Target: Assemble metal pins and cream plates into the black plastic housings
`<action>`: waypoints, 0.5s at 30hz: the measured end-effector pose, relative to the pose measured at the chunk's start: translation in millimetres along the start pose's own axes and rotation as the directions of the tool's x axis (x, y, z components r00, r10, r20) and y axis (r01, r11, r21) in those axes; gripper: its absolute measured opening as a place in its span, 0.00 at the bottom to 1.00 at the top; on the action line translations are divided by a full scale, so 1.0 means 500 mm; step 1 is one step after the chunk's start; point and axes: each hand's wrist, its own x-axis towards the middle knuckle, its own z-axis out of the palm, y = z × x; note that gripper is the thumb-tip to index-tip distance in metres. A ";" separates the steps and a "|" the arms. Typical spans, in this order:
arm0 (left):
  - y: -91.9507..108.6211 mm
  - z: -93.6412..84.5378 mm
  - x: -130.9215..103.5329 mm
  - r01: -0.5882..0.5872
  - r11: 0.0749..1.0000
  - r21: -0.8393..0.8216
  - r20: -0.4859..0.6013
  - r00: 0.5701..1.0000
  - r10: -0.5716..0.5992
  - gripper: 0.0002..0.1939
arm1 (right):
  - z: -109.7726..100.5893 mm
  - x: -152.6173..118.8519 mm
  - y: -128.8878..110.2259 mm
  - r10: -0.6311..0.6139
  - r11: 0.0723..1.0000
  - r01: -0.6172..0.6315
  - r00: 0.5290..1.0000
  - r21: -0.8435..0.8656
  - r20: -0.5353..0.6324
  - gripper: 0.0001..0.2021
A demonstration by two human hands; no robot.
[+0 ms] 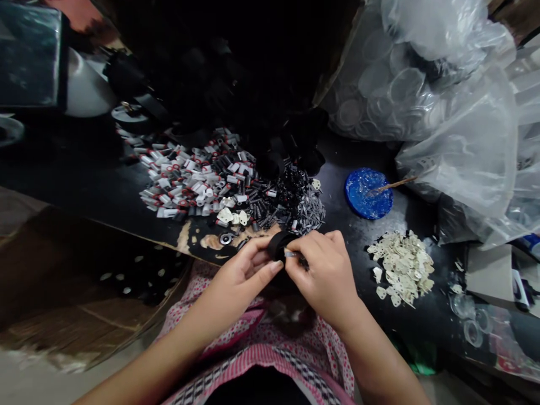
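Head view: at the lower centre of the frame, a person's left hand (pixel 248 273) grips a dull black, rounded part (pixel 277 245) with a smooth, curved outer wall. The right hand (pixel 323 273), fingers curled, pinches a small, shiny grey piece (pixel 289 254) against its right side; whether that piece sits inside is hidden. Right of centre lies a heap of cream-coloured plates (pixel 403 267). Farther off are a blue dish (pixel 368 193) and, left of centre, piled white-and-grey cylinders (pixel 185 180).
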 end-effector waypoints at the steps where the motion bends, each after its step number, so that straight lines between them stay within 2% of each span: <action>1: 0.000 -0.003 0.001 0.003 1.000 0.014 0.012 1.000 -0.004 0.12 | 0.001 0.001 -0.002 0.017 1.000 -0.017 1.000 0.002 0.013 0.08; 5: -0.009 -0.014 0.004 0.098 0.994 -0.037 0.025 0.995 -0.097 0.16 | -0.021 -0.012 -0.007 0.124 0.991 -0.128 0.987 0.035 0.100 0.08; 7: -0.012 -0.015 0.006 0.164 0.982 -0.098 -0.003 0.986 -0.165 0.20 | -0.056 -0.044 0.009 0.238 0.966 -0.248 0.962 0.066 0.134 0.07; 8: -0.010 -0.015 0.006 0.187 0.973 -0.131 -0.021 0.981 -0.192 0.21 | -0.078 -0.068 0.024 0.329 0.938 -0.341 0.933 0.066 0.147 0.06; 9: -0.008 -0.014 0.007 0.204 0.965 -0.163 -0.036 0.977 -0.212 0.22 | -0.103 -0.097 0.041 0.453 0.886 -0.462 0.880 0.035 0.140 0.05; 10: -0.004 -0.013 0.008 0.213 0.958 -0.191 -0.041 0.973 -0.225 0.22 | -0.127 -0.130 0.061 0.583 0.810 -0.585 0.800 -0.026 0.142 0.05; 12: 0.003 -0.008 0.009 0.226 0.948 -0.224 -0.035 0.970 -0.240 0.23 | -0.167 -0.196 0.103 0.792 0.611 -0.777 0.603 -0.151 0.099 0.10; 13: 0.007 -0.004 0.011 0.226 0.947 -0.230 -0.038 0.970 -0.241 0.23 | -0.180 -0.225 0.121 0.849 0.526 -0.826 0.525 -0.202 0.066 0.13; 14: 0.009 0.000 0.012 0.226 0.947 -0.228 -0.047 0.969 -0.243 0.23 | -0.186 -0.247 0.136 0.875 0.482 -0.848 0.481 -0.222 0.060 0.14; 15: 0.011 0.005 0.013 0.227 0.949 -0.221 -0.059 0.968 -0.245 0.23 | -0.187 -0.261 0.147 0.881 0.469 -0.856 0.469 -0.219 0.055 0.15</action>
